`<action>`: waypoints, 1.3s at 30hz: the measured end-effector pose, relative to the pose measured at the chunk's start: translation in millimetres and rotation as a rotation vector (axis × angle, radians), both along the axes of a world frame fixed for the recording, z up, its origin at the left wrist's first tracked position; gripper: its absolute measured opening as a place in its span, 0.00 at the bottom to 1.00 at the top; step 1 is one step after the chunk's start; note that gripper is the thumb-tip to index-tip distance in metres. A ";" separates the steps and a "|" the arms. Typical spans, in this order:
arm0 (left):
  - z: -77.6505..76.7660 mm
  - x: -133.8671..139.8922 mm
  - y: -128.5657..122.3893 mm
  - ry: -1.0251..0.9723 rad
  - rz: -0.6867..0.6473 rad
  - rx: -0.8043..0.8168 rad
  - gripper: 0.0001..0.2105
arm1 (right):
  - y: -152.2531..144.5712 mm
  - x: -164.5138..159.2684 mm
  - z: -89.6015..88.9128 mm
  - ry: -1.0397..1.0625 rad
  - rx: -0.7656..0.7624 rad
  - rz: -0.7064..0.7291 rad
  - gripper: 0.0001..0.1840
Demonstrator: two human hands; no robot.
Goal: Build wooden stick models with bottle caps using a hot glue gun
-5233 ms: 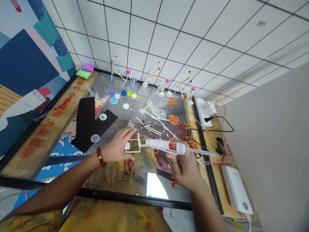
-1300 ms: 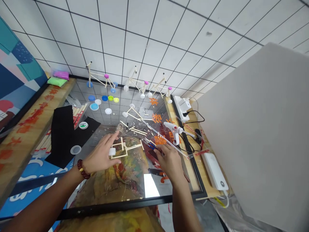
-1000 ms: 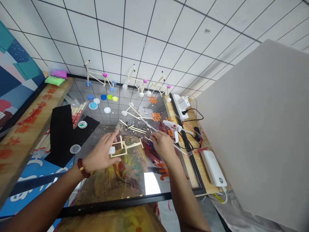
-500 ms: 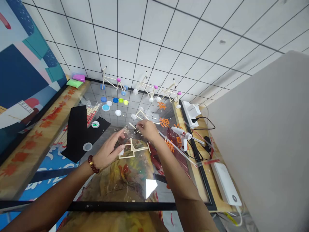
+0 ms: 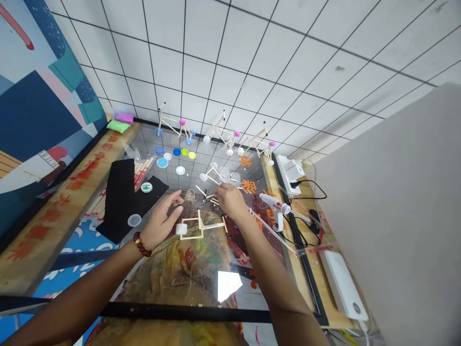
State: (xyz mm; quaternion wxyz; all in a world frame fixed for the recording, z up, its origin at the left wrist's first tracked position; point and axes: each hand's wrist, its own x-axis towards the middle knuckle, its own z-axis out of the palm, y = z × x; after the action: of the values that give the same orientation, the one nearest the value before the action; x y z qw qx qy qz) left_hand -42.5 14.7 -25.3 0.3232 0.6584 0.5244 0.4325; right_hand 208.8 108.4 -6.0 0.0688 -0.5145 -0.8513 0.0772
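My left hand (image 5: 163, 218) hovers over the glass tabletop with its fingers apart and nothing in it. To its right lies a frame of thin wooden sticks (image 5: 200, 225), with a white bottle cap (image 5: 181, 229) at its left side. My right hand (image 5: 230, 198) is farther forward, its fingertips pinched together over a small pile of short sticks (image 5: 203, 193); whatever they grip is hidden. Just beyond it rests a partly built stick piece with white caps (image 5: 208, 174). A clump of clear strands (image 5: 189, 196) is near my left fingertips.
Several stick bicycle models (image 5: 221, 132) stand along the wall. Loose coloured caps (image 5: 176, 152) lie before them. Black sheets (image 5: 120, 197) and bundled sticks (image 5: 143, 168) are at left. A white glue gun (image 5: 275, 206), cables and a white power bank (image 5: 342, 283) occupy the right.
My right hand has shifted slightly right and back from the stick pile. My left hand has drawn a little left, uncovering the white cap on the frame. The view has tilted slightly.
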 end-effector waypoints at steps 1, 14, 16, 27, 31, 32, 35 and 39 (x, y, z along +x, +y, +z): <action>-0.2 0.0 0.0 -0.005 0.003 0.001 0.20 | 0.6 -1.8 0.5 0.018 0.008 -0.001 0.12; 3.1 -1.8 0.3 -0.025 0.024 0.066 0.16 | 13.6 -29.1 27.8 0.081 -0.123 -0.033 0.08; 4.0 -0.8 -0.3 -0.035 0.038 0.066 0.15 | 2.8 -10.2 39.9 0.313 -0.155 -0.087 0.09; 55.4 5.9 -9.0 0.086 -0.010 0.440 0.13 | -106.3 17.5 71.7 0.806 0.106 0.066 0.05; 83.7 17.2 -14.9 0.239 -0.157 0.543 0.15 | -116.6 -0.3 68.5 0.798 0.255 0.074 0.10; 87.2 20.3 -16.4 0.270 -0.191 0.557 0.15 | -117.8 -4.0 67.8 0.799 0.273 0.086 0.10; 89.9 26.2 -20.5 0.296 -0.234 0.564 0.10 | -121.3 -11.3 64.4 0.832 0.280 0.108 0.11; 85.5 25.5 -23.5 0.249 -0.178 0.537 0.09 | -126.2 -9.4 52.9 0.925 0.224 -0.012 0.15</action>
State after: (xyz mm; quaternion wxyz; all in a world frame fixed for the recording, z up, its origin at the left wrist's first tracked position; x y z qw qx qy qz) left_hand -17.0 -8.8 60.2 0.1076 0.8115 0.3672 0.4417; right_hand 199.4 -17.8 46.9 0.4963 -0.4203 -0.7314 0.2055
